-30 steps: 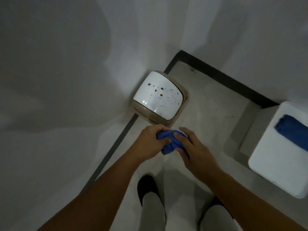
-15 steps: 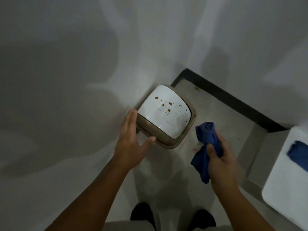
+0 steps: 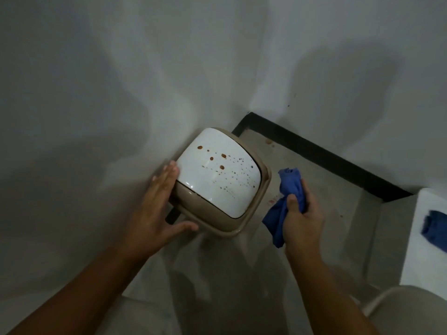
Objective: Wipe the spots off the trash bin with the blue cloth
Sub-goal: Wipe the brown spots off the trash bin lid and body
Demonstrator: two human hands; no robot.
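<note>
Here, pale grey walls (image 3: 96, 93) meet in a corner, and the grey concrete floor (image 3: 314, 189) runs along a black skirting strip (image 3: 314, 155) beyond the fingers of both hands. A white block-shaped surface (image 3: 425, 238) sits far out past the right hand's fingers, carrying a second blue folded cloth (image 3: 435, 229) at the frame edge.

The beige plastic trash bin with a glossy white domed lid (image 3: 217, 180) stands in the corner, between the two hands. Brown spots (image 3: 222, 163) of differing size scatter across the lid, the larger ones nearer the left fingertips, the finer specks trailing toward the side facing the right hand.

The left hand (image 3: 157, 213) is spread wide, its fingers (image 3: 167, 175) flat against the bin's side and the thumb reaching under the near corner, pressing rather than gripping.

The right hand (image 3: 300, 216) is closed around the crumpled blue cloth (image 3: 287, 189), thumb on top; the cloth bunches above the fingers and hangs below them, just beside the bin but apart from it.
</note>
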